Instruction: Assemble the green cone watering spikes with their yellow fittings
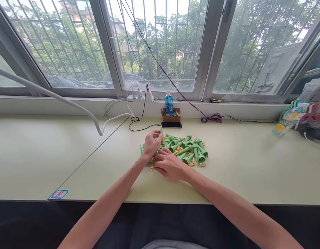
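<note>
Along a pale desk (pixel 240 166) below barred windows (pixel 160 52), a person's bare hands are meeting at the left end of a low, jumbled pile. Starting at the far left, a blue-edged sticker is marking the front edge of the desk, and a thick white cable (pixel 72 103) is arching over the surface. Next, the left hand (pixel 152 142) is bending its fingers and thumb closely around a green cone (pixel 161 129), whose point is showing upright above the fingertips. Just beside it, lower and nearer the body, the right hand (pixel 169 164) is curving palm-down, its fingers loosely bent at the pile's edge; whether it is gripping anything, I cannot tell. The step in hand seems to be working on that single cone, and the next move is probably calling for a steady left grip while the right fingers are finding their place. Behind the hands, a blue bottle (pixel 169 103) is standing in a small cardboard box (pixel 172 118), with a phone (pixel 171 125) lying in front. Rightward, the other green cones (pixel 195 152) are lying crisscrossed among small yellow pieces (pixel 202 165). Farther right, a coiled dark cable (pixel 212 118) is resting near the sill, and a clear plastic item (pixel 289 119) is leaning at the end.
</note>
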Tool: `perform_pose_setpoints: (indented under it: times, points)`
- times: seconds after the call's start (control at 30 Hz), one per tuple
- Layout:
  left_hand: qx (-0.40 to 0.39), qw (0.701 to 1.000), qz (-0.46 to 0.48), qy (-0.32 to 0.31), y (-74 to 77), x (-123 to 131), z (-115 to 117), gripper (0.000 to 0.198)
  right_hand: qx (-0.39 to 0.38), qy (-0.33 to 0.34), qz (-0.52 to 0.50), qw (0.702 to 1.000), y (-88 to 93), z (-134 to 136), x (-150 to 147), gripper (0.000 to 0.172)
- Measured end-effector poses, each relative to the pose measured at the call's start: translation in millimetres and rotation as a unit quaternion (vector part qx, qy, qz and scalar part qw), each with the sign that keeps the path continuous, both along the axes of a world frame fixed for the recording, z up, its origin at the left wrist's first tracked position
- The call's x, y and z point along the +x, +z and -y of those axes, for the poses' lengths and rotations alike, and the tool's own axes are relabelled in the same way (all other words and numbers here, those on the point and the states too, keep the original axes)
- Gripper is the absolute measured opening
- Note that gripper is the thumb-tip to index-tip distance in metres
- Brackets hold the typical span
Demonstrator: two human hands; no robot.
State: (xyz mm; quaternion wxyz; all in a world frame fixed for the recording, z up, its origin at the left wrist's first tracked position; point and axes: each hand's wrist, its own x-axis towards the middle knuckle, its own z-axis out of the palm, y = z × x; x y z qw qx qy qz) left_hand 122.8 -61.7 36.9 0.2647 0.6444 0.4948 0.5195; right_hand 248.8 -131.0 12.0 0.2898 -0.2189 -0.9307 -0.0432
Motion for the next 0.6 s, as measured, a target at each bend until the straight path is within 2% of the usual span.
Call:
perform_pose_setpoints:
  times: [0.37,0.6]
  points:
    - [0.007,1.0,-0.025,-0.008,-3.3,1.2,0.0,0.033,0.001,-0.005,0.054,0.999,-4.3,0.5,-2.3,0.017]
    - [0.007,1.0,-0.009,-0.009,-3.5,0.9,-2.3,0.031,0.035,-0.012,0.07,0.997,3.8,7.2,-0.5,0.015]
